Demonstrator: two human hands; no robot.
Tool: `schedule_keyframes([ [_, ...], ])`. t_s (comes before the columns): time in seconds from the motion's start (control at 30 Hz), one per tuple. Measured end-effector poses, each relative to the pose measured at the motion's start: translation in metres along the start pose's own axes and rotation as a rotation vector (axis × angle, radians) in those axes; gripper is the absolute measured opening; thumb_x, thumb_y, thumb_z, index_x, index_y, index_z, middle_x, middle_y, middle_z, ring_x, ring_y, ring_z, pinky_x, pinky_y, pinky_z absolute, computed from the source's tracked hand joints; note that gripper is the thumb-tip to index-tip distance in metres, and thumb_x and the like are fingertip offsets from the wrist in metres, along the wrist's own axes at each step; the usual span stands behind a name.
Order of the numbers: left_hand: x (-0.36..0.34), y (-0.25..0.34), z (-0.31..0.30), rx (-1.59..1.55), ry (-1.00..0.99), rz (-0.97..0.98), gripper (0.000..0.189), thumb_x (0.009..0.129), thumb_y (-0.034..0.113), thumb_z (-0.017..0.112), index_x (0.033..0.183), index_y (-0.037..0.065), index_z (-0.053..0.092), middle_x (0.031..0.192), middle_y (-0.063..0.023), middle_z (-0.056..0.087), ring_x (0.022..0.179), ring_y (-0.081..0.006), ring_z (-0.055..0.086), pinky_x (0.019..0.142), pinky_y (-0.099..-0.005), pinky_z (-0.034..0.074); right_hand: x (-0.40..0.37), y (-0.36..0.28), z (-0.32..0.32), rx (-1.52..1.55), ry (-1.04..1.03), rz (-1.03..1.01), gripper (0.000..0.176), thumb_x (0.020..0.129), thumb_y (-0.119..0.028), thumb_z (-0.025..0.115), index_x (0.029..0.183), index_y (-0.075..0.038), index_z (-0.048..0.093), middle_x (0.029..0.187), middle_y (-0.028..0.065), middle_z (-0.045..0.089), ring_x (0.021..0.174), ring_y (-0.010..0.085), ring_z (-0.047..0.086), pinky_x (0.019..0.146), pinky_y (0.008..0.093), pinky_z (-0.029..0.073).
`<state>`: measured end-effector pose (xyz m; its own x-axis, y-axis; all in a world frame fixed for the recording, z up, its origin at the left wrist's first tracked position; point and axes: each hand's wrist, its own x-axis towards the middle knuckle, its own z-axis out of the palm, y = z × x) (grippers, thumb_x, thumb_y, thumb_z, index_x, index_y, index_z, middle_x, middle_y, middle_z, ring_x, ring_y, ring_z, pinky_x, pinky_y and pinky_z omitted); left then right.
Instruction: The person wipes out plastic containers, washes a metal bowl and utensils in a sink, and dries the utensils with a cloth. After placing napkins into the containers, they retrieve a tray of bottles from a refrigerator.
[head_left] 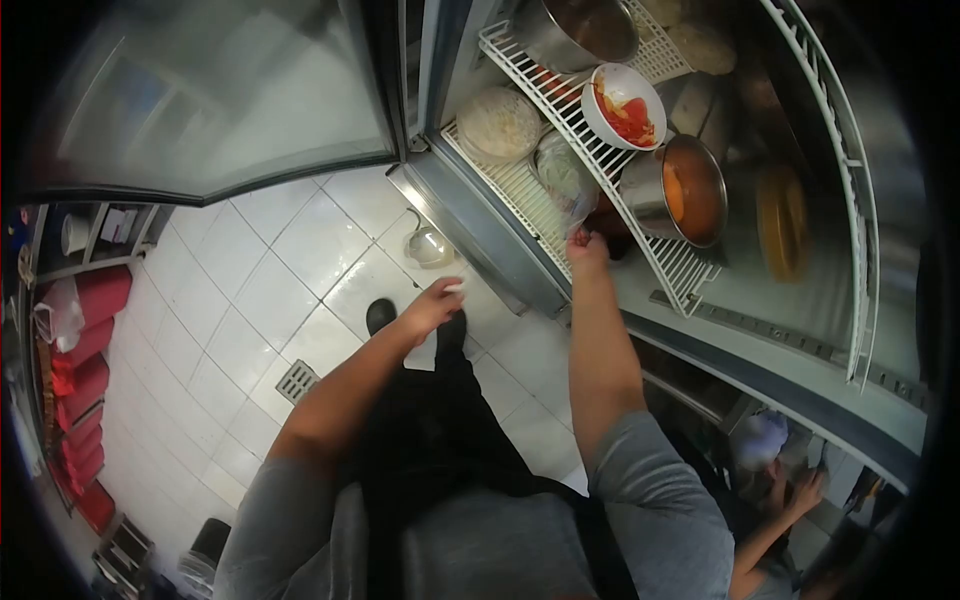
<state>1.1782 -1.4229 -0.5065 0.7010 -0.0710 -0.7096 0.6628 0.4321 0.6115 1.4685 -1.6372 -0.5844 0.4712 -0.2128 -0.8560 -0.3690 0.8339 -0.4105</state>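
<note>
My right hand [586, 246] reaches into the open fridge, its fingers closed at the lower end of a clear plastic bag [565, 180] with pale green contents. This bag lies on the lower wire rack, partly under the upper shelf. Over the floor, my left hand [434, 306] is closed around a small white thing [455, 288], too small to name. Just above my right hand, on the upper shelf, stand a metal pot [655, 195] with orange-brown contents and a white bowl [612, 128] of red and yellow cut pieces.
The fridge door [220, 90] stands open at upper left. A larger metal pot [565, 40] and a round bag of pale food [497, 125] are farther back. A translucent container [428, 250] sits on the tiles by my feet. Another person's hands [800, 492] are at lower right.
</note>
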Motion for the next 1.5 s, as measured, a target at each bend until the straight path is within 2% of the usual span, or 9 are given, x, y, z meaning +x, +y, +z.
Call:
schedule_keyframes([
  [0.53, 0.103, 0.007, 0.103, 0.193, 0.640, 0.272, 0.029, 0.076, 0.022, 0.066, 0.096, 0.002, 0.060, 0.087, -0.0180, 0.065, 0.082, -0.0347, 0.063, 0.069, -0.0407, 0.049, -0.155, 0.070, -0.082, -0.216, -0.019, 0.425, 0.032, 0.094, -0.024, 0.036, 0.103, 0.003, 0.051, 0.086, 0.0117, 0.063, 0.076, 0.0225, 0.063, 0.068, 0.0311, 0.053],
  [0.6, 0.095, 0.009, 0.100, 0.358, 0.677, 0.244, 0.026, 0.077, 0.024, 0.064, 0.093, 0.003, 0.062, 0.087, -0.0178, 0.064, 0.082, -0.0358, 0.062, 0.068, -0.0424, 0.048, -0.118, 0.070, -0.138, 0.005, -0.417, 0.681, 0.032, 0.094, -0.024, 0.039, 0.104, 0.003, 0.051, 0.092, 0.0135, 0.063, 0.085, 0.0237, 0.063, 0.076, 0.0330, 0.052],
  [0.67, 0.098, -0.001, 0.096, 0.462, 0.717, 0.218, 0.024, 0.079, 0.025, 0.061, 0.090, 0.004, 0.063, 0.088, -0.0177, 0.064, 0.083, -0.0364, 0.061, 0.069, -0.0434, 0.047, -0.164, 0.075, -0.117, -0.359, -0.097, 0.320, 0.025, 0.092, -0.020, 0.044, 0.103, 0.002, 0.052, 0.095, 0.0139, 0.062, 0.090, 0.0221, 0.062, 0.080, 0.0345, 0.051],
  [0.77, 0.107, -0.025, 0.089, 0.278, 0.783, 0.373, 0.022, 0.078, 0.021, 0.060, 0.093, 0.004, 0.062, 0.091, -0.0174, 0.063, 0.086, -0.0373, 0.059, 0.073, -0.0430, 0.046, -0.208, 0.019, -0.119, -0.863, -0.268, 0.521, 0.016, 0.091, -0.014, 0.048, 0.097, 0.000, 0.053, 0.094, 0.0123, 0.062, 0.088, 0.0213, 0.062, 0.078, 0.0336, 0.051],
  [0.97, 0.062, -0.018, 0.075, 0.108, 0.902, 0.438, 0.028, 0.076, 0.012, 0.061, 0.103, 0.003, 0.060, 0.099, -0.0197, 0.062, 0.094, -0.0383, 0.057, 0.080, -0.0432, 0.045, -0.220, -0.081, -0.107, -1.213, -0.705, -0.868, 0.020, 0.095, -0.011, 0.044, 0.104, 0.002, 0.055, 0.102, 0.0105, 0.060, 0.095, 0.0167, 0.057, 0.088, 0.0293, 0.044],
  [1.17, 0.043, -0.028, 0.033, 0.208, 0.839, 0.352, 0.038, 0.076, 0.002, 0.060, 0.114, -0.002, 0.053, 0.107, -0.0138, 0.061, 0.099, -0.0258, 0.058, 0.083, -0.0334, 0.043, -0.210, -0.073, -0.059, -1.193, -0.792, -1.250, 0.030, 0.096, -0.007, 0.038, 0.121, 0.005, 0.049, 0.118, 0.0174, 0.055, 0.110, 0.0231, 0.053, 0.096, 0.0331, 0.040],
  [1.3, 0.038, -0.022, 0.015, 0.199, 0.810, 0.371, 0.036, 0.075, 0.001, 0.059, 0.111, -0.002, 0.055, 0.104, -0.0155, 0.061, 0.096, -0.0251, 0.058, 0.080, -0.0333, 0.044, -0.111, -0.096, -0.038, -1.224, -0.543, -1.174, 0.033, 0.094, -0.009, 0.041, 0.122, 0.007, 0.047, 0.125, 0.0204, 0.048, 0.116, 0.0297, 0.046, 0.100, 0.0405, 0.036],
  [1.4, 0.026, 0.000, 0.016, 0.127, 0.842, 0.353, 0.035, 0.075, 0.002, 0.060, 0.109, -0.002, 0.056, 0.102, -0.0163, 0.062, 0.094, -0.0256, 0.059, 0.079, -0.0340, 0.045, -0.145, -0.085, 0.002, -2.398, 0.067, -1.654, 0.025, 0.089, -0.010, 0.048, 0.109, 0.003, 0.056, 0.111, 0.0198, 0.056, 0.103, 0.0329, 0.054, 0.088, 0.0388, 0.044],
  [1.5, 0.028, 0.013, 0.008, 0.219, 0.850, 0.283, 0.034, 0.075, 0.005, 0.061, 0.108, -0.002, 0.057, 0.100, -0.0162, 0.063, 0.092, -0.0269, 0.060, 0.078, -0.0348, 0.045, -0.128, -0.084, -0.007, -2.132, 0.046, -2.236, 0.022, 0.085, -0.011, 0.051, 0.102, 0.001, 0.057, 0.104, 0.0200, 0.056, 0.096, 0.0360, 0.054, 0.083, 0.0417, 0.043],
])
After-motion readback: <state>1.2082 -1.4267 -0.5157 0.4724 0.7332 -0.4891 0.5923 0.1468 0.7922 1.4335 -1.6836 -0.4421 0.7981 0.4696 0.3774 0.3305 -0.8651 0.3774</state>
